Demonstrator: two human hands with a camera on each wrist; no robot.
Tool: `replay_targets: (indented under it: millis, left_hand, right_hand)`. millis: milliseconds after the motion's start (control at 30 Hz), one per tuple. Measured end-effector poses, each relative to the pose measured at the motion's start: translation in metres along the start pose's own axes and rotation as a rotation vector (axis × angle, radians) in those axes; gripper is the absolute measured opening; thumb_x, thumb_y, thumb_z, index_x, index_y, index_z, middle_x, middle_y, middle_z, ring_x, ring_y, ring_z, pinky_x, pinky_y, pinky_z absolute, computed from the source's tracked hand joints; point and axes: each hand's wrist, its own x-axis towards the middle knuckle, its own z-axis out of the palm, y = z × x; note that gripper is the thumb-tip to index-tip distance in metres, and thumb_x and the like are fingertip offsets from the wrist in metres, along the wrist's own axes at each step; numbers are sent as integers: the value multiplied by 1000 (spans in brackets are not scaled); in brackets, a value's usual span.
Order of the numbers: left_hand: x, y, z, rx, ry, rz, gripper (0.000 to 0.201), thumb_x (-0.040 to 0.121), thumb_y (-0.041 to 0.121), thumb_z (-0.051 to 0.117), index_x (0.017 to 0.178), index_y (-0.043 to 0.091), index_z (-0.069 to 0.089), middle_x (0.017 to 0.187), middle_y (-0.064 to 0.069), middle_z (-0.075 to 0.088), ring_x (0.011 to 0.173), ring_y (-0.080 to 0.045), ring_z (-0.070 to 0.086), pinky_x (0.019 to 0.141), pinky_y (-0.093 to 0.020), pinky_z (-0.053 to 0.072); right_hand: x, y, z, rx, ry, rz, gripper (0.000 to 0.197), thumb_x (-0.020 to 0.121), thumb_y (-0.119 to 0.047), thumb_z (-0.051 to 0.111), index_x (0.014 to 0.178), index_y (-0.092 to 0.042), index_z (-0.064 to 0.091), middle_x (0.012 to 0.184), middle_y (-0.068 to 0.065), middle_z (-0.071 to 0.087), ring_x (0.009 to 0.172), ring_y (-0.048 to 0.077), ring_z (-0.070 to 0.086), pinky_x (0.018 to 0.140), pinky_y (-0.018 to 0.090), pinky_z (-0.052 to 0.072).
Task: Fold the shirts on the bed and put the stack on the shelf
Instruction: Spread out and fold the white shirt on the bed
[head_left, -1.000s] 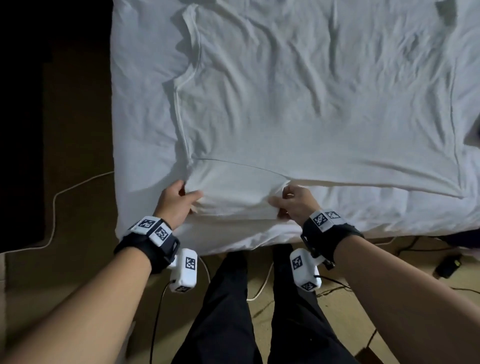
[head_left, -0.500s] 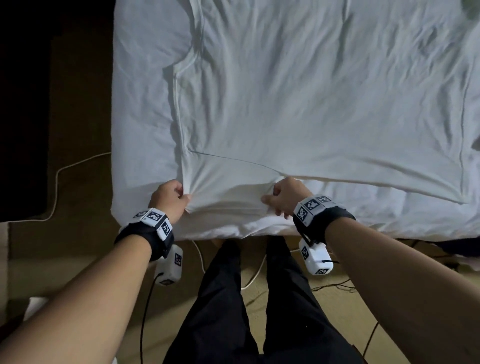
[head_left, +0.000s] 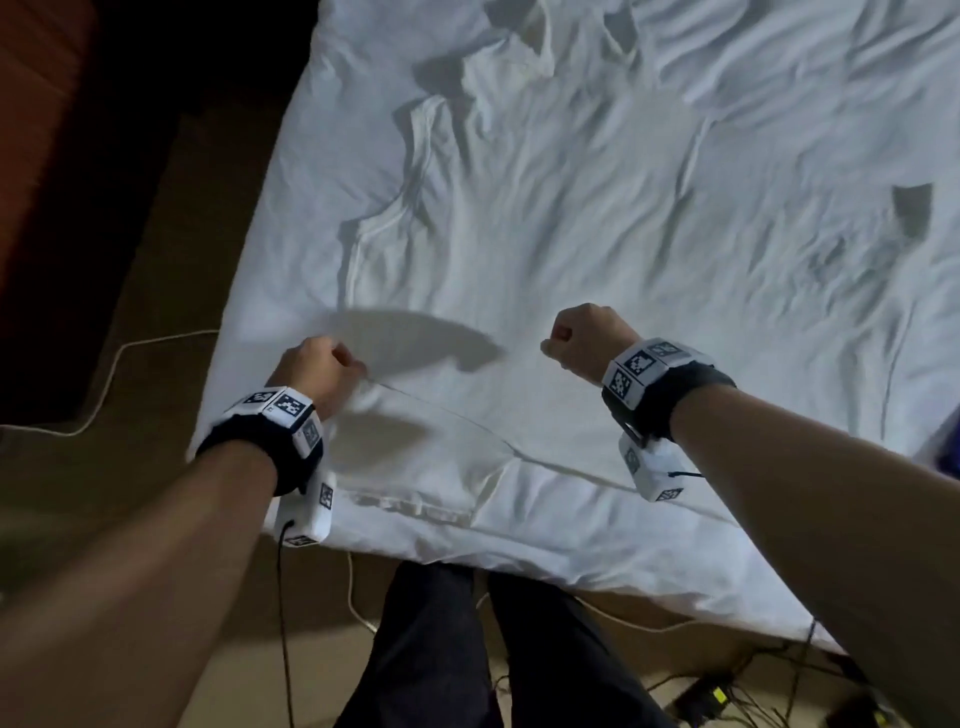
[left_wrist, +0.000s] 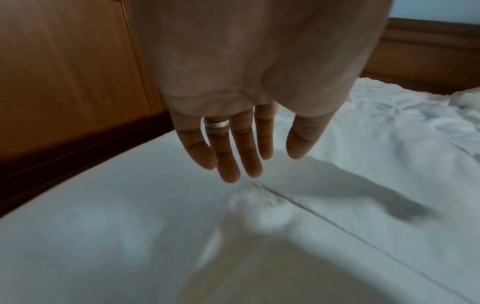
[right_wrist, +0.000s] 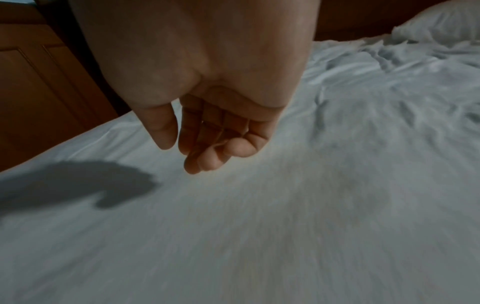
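— Across the bed (head_left: 270, 249), from the near edge, the white shirt (head_left: 545, 270) lies flat, collar far, hem near; its long axis runs away from the person.

— And the hands?

— Both hover just above the near part. The left hand (head_left: 317, 371) is over the left side seam, fingers hanging straight, holding nothing. The right hand (head_left: 589, 338) is near the middle, loosely curled, empty too.

— Which goes first?

— Left is nearer an edge, I'd guess.

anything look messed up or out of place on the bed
Nothing is damaged or spilled. The white shirt lies spread but wrinkled, its collar end bunched at the far side. Both hands, left hand and right hand, hold nothing.
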Motion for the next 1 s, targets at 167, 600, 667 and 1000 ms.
replay_targets:
  millis: [167,600,667,1000]
  left_hand:
    - [38,22,-4,-148,85,-43,17,89,30,64,101,19,59,101,-3,65,96,-27,59,79,-30,42]
    - [136,32,-15,-411,173,34,24,89,39,67,102,20,62,93,0,67,89,-25,63,81,-39,53]
    - [140,37,-13,-450,189,65,22,90,40,66,93,19,60,84,3,65,82,-26,61,76,-39,52]
    - [143,30,-11,-612,343,72,16,99,26,59,101,10,59,81,2,59,78,-24,55,67,-27,34]
  right_hand:
    - [53,-36,-52,-45,93,-64,22,92,-28,55,71,-25,53,86,4,62,84,26,61,71,32,47]
    - [251,-157,-97,-241,187,-207,34,96,-21,48,128,-29,56,114,7,68,96,26,62,81,32,49]
    - [269,-164,-93,-303,164,-232,48,96,-14,45,142,-29,43,117,11,66,100,31,63,86,39,53]
    - [302,-183,-89,-187,303,-285,19,92,-7,52,102,-20,62,95,10,69,85,29,66,76,38,57]
